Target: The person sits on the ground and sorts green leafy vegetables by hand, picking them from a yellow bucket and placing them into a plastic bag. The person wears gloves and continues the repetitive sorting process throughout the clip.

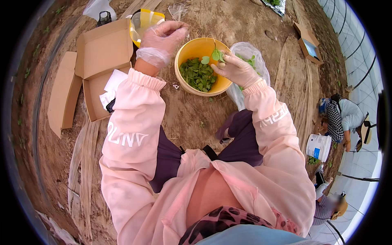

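My right hand [237, 67], in a thin glove, holds a small green leafy seedling [217, 55] over the right part of a yellow plastic bucket [178, 82]. A thin stem or root rises from the seedling's top. Loose green leaves [197, 75] cover part of the bucket's bottom. Left of the rim is my left hand [165, 39], in a clear plastic glove, its fingertips pinched together; I see nothing between them. Beside the bucket, partly behind my right hand, lies a clear plastic bag [261, 56] with more greens [251, 62] in it.
An opened cardboard box [104, 49] lies at left, with white paper and a dark object inside. A yellow-rimmed container [147, 21] stands behind my left hand. At right are a white bucket [317, 147], a smaller carton [310, 49] and two people near a plastic-film wall [364, 122].
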A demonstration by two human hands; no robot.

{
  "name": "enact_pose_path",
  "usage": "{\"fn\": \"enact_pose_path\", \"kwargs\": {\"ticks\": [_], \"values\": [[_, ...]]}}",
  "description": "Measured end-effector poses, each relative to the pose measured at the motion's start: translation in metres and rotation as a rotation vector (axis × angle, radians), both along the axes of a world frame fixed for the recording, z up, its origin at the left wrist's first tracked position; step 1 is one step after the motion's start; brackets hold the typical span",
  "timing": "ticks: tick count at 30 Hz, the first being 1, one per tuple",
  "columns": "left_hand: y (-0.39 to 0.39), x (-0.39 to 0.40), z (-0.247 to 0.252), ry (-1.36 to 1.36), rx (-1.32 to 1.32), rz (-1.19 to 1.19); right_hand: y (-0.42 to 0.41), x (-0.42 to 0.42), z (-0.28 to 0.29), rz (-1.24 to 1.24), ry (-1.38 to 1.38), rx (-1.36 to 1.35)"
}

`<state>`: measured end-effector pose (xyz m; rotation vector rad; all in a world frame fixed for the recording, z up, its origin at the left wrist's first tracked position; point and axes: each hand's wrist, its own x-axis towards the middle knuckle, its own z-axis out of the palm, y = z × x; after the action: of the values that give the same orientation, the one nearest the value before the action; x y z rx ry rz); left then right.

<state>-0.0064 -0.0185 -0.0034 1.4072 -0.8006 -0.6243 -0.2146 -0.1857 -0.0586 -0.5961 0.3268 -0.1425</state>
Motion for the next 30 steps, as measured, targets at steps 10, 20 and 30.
{"fn": "enact_pose_path", "kwargs": {"ticks": [10,20,30], "values": [[-0.03,-0.051,-0.001,0.008,-0.022,-0.428,0.023,-0.022,0.011,-0.096,-0.169,0.13],[-0.052,-0.067,-0.005,-0.094,0.049,-0.438,0.021,-0.035,0.007,-0.067,-0.13,0.04],[-0.051,-0.077,-0.009,-0.479,0.198,-0.306,0.011,-0.047,0.028,-0.348,0.184,-0.782]]}}
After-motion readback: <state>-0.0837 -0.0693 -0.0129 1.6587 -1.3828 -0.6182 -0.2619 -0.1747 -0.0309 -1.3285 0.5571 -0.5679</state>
